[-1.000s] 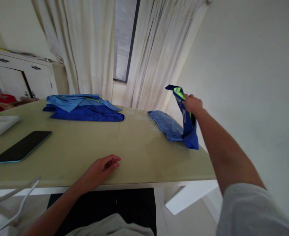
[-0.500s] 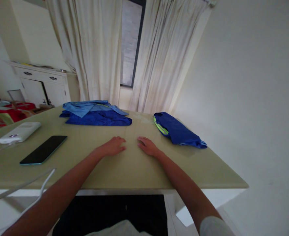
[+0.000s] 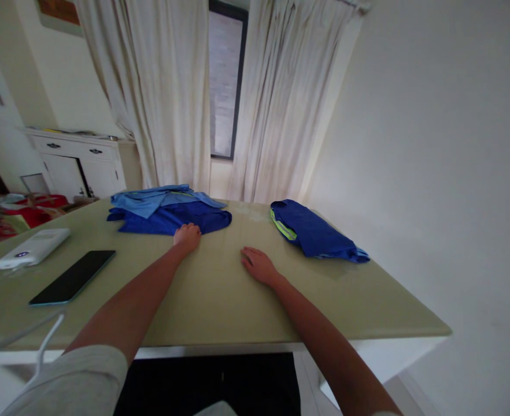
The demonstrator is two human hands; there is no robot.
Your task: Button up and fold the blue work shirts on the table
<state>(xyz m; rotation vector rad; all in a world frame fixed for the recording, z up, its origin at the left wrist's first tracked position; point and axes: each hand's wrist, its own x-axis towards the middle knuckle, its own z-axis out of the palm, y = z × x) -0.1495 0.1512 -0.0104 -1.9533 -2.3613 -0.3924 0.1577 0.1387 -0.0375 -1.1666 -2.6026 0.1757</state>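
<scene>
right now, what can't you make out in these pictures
Left hand, head view: its own back hides the fingertips, so any grip on the lower blue garment is unclear.
Light blue cloth, head view: mostly covered by the folded dark blue garment.
White device, head view: markings too small to read.

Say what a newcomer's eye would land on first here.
Likely the blue clothes pile, back left on the table, the left hand at its near edge. Next, the folded dark-blue garment with the yellow-green strip, on the right. The black-screened device at left follows.
</scene>
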